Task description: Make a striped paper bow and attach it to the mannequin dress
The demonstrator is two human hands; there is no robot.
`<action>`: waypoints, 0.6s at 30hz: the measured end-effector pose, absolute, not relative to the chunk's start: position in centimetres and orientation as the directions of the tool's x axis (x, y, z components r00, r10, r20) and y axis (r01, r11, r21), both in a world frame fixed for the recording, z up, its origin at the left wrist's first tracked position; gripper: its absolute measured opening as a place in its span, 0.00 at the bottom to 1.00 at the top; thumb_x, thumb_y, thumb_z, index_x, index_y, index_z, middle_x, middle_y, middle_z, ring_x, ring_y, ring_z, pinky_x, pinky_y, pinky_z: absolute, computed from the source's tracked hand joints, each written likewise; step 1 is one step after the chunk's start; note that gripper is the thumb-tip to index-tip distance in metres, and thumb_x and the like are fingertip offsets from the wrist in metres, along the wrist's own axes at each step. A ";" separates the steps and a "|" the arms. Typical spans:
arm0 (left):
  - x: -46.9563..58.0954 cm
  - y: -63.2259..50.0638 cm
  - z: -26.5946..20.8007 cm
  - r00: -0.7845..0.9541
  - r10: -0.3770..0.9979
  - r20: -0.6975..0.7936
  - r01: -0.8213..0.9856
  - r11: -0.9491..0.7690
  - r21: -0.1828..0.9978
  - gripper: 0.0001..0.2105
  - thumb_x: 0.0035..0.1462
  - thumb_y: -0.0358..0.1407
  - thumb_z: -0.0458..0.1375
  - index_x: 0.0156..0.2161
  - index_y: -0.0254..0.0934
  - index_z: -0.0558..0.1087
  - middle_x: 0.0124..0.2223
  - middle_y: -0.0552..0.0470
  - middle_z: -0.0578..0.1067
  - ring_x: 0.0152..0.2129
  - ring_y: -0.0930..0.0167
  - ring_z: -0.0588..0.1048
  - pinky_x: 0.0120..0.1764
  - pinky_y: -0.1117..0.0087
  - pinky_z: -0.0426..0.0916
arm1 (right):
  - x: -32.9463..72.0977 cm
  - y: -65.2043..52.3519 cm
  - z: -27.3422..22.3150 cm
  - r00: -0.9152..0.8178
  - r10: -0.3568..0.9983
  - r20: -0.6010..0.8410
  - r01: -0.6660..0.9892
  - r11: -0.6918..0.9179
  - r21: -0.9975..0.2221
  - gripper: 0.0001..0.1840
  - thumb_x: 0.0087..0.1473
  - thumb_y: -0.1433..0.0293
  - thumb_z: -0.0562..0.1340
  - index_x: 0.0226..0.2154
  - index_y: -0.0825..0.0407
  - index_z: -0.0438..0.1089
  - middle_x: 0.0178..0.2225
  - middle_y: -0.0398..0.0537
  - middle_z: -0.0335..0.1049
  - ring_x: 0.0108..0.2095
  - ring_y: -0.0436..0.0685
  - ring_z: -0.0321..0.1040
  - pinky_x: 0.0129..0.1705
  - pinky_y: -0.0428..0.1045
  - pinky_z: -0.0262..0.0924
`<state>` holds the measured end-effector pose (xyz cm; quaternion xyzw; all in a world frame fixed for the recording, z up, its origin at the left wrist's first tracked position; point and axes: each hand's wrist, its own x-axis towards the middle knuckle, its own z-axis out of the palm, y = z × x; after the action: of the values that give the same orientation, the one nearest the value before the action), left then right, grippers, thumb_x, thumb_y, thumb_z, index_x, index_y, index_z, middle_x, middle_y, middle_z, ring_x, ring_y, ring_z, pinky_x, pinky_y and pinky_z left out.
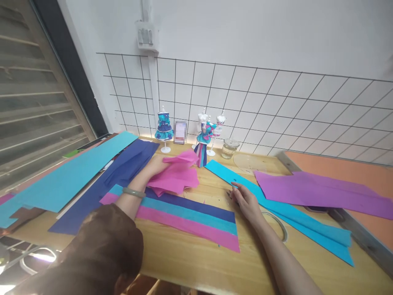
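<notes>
My left hand [157,164] reaches across the table with its fingers closed at the edge of a crumpled pink crepe paper sheet [176,180]; the fingertips are partly hidden by the paper. Below that arm lies a striped strip [190,219] in navy, light blue and pink. On the right, my right hand [245,200] rests by a long bright blue paper strip [294,217], fingers curled. A small dark pointed thing shows under those fingers, too hidden to name. Beside the right forearm lies a roll of tape [282,229].
Navy paper [132,164] and a light blue sheet [82,174] lie on the left, purple paper [316,188] on the right. Small dress stands, one with a blue dress [164,128], line the back near a glass jar [229,149]. A wire grid [236,86] covers the wall.
</notes>
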<state>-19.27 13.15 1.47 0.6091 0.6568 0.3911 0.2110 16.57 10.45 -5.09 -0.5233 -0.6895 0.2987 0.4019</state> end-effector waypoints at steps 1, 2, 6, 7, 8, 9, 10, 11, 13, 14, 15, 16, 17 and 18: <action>-19.5 12.9 1.8 -0.183 0.961 0.209 0.572 -0.068 0.817 0.08 0.38 0.37 0.59 0.26 0.34 0.75 0.27 0.49 0.75 0.29 0.64 0.72 0.32 0.70 0.63 | 16.6 10.5 -5.1 -0.132 0.962 0.241 0.480 0.274 -0.833 0.28 0.51 0.51 0.50 0.46 0.53 0.63 0.24 0.46 0.68 0.26 0.56 0.64 0.33 0.51 0.58; -19.8 12.6 2.0 -0.222 0.951 0.214 0.485 -0.083 0.871 0.12 0.38 0.37 0.60 0.31 0.33 0.75 0.29 0.49 0.76 0.30 0.64 0.72 0.32 0.69 0.64 | 16.6 10.5 -5.2 -0.134 0.961 0.241 0.478 0.276 -0.834 0.28 0.51 0.51 0.50 0.46 0.53 0.63 0.24 0.46 0.68 0.25 0.56 0.64 0.33 0.51 0.59; -21.0 11.7 2.2 -0.462 0.861 0.211 0.109 -0.181 0.977 0.21 0.37 0.36 0.62 0.40 0.31 0.73 0.33 0.48 0.76 0.30 0.65 0.72 0.32 0.69 0.66 | 16.7 10.5 -5.2 -0.130 0.963 0.238 0.494 0.271 -0.826 0.28 0.51 0.51 0.50 0.46 0.53 0.63 0.24 0.46 0.68 0.25 0.55 0.64 0.32 0.51 0.59; -21.5 11.6 2.0 -0.527 0.828 0.193 0.044 -0.200 0.979 0.21 0.37 0.35 0.62 0.41 0.30 0.73 0.32 0.48 0.76 0.29 0.66 0.72 0.32 0.69 0.66 | 16.7 10.5 -5.2 -0.128 0.963 0.236 0.503 0.269 -0.822 0.28 0.52 0.51 0.50 0.45 0.53 0.63 0.24 0.46 0.68 0.25 0.55 0.65 0.32 0.50 0.59; -21.9 11.5 1.8 -0.588 0.793 0.160 -0.014 -0.208 0.978 0.21 0.37 0.35 0.62 0.40 0.30 0.72 0.31 0.48 0.76 0.29 0.66 0.72 0.32 0.69 0.66 | 16.7 10.5 -5.1 -0.128 0.964 0.235 0.510 0.267 -0.818 0.27 0.52 0.51 0.50 0.46 0.53 0.63 0.24 0.46 0.68 0.25 0.55 0.65 0.33 0.50 0.59; -22.5 11.4 1.6 -0.642 0.757 0.120 -0.064 -0.209 0.976 0.20 0.37 0.34 0.63 0.40 0.30 0.72 0.30 0.49 0.75 0.28 0.67 0.72 0.32 0.69 0.66 | 16.7 10.4 -5.1 -0.130 0.964 0.233 0.516 0.266 -0.814 0.27 0.52 0.52 0.50 0.46 0.53 0.63 0.25 0.46 0.69 0.26 0.55 0.65 0.33 0.50 0.59; -23.0 11.4 1.4 -0.681 0.728 0.077 -0.105 -0.202 0.974 0.18 0.37 0.32 0.63 0.39 0.29 0.72 0.29 0.49 0.75 0.27 0.68 0.72 0.31 0.69 0.67 | 16.7 10.4 -5.0 -0.133 0.964 0.230 0.521 0.266 -0.811 0.26 0.52 0.52 0.50 0.46 0.53 0.63 0.25 0.46 0.69 0.26 0.55 0.65 0.33 0.50 0.59; -23.7 11.4 1.1 -0.714 0.699 0.038 -0.147 -0.204 0.968 0.17 0.37 0.31 0.63 0.37 0.29 0.72 0.29 0.49 0.75 0.27 0.69 0.72 0.31 0.69 0.67 | 16.7 10.4 -5.0 -0.138 0.964 0.227 0.525 0.265 -0.809 0.26 0.52 0.53 0.50 0.46 0.53 0.63 0.25 0.46 0.69 0.26 0.55 0.65 0.33 0.50 0.59; -25.0 11.3 0.8 -0.743 0.669 0.004 -0.198 -0.225 0.954 0.13 0.41 0.29 0.62 0.36 0.29 0.71 0.29 0.50 0.74 0.27 0.70 0.72 0.31 0.69 0.67 | 16.7 10.3 -4.9 -0.140 0.965 0.221 0.532 0.262 -0.806 0.26 0.53 0.53 0.50 0.45 0.53 0.63 0.25 0.46 0.69 0.26 0.55 0.65 0.33 0.51 0.59; -25.7 11.2 0.7 -0.750 0.661 -0.033 -0.259 -0.246 0.934 0.12 0.43 0.27 0.61 0.36 0.29 0.70 0.29 0.50 0.74 0.27 0.70 0.71 0.31 0.68 0.67 | 16.7 10.4 -4.9 -0.141 0.966 0.219 0.533 0.260 -0.805 0.25 0.53 0.53 0.50 0.45 0.53 0.63 0.25 0.46 0.69 0.26 0.55 0.65 0.34 0.51 0.59; -26.4 11.0 0.6 -0.764 0.643 -0.063 -0.305 -0.273 0.913 0.11 0.44 0.26 0.60 0.36 0.29 0.69 0.30 0.50 0.73 0.28 0.71 0.71 0.32 0.68 0.67 | 16.7 10.4 -4.9 -0.141 0.966 0.216 0.534 0.258 -0.805 0.25 0.53 0.53 0.50 0.45 0.53 0.63 0.24 0.46 0.68 0.26 0.54 0.65 0.34 0.51 0.59; -27.0 10.8 0.7 -0.769 0.636 -0.070 -0.320 -0.287 0.903 0.10 0.46 0.24 0.58 0.37 0.28 0.69 0.31 0.50 0.73 0.29 0.72 0.71 0.32 0.68 0.67 | 16.8 10.4 -4.9 -0.141 0.967 0.214 0.532 0.257 -0.807 0.25 0.53 0.53 0.49 0.45 0.54 0.62 0.24 0.46 0.68 0.25 0.54 0.65 0.34 0.51 0.59; -27.6 10.5 0.9 -0.773 0.631 -0.067 -0.320 -0.298 0.899 0.10 0.48 0.24 0.57 0.39 0.28 0.67 0.33 0.49 0.72 0.30 0.72 0.70 0.33 0.67 0.67 | 16.8 10.4 -4.9 -0.142 0.967 0.211 0.530 0.255 -0.809 0.26 0.53 0.53 0.49 0.45 0.54 0.62 0.24 0.46 0.68 0.25 0.54 0.65 0.34 0.51 0.59; -28.1 10.2 1.1 -0.767 0.639 -0.053 -0.320 -0.311 0.895 0.11 0.51 0.26 0.56 0.41 0.28 0.66 0.36 0.48 0.71 0.32 0.72 0.70 0.35 0.67 0.67 | 16.8 10.5 -5.0 -0.140 0.968 0.210 0.528 0.253 -0.811 0.26 0.53 0.53 0.50 0.45 0.54 0.62 0.24 0.46 0.68 0.25 0.54 0.65 0.34 0.51 0.59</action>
<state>-28.13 10.16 1.10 0.1582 0.5033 0.7940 0.3020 16.79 10.48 -4.95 -0.5371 -0.6963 0.2919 0.3760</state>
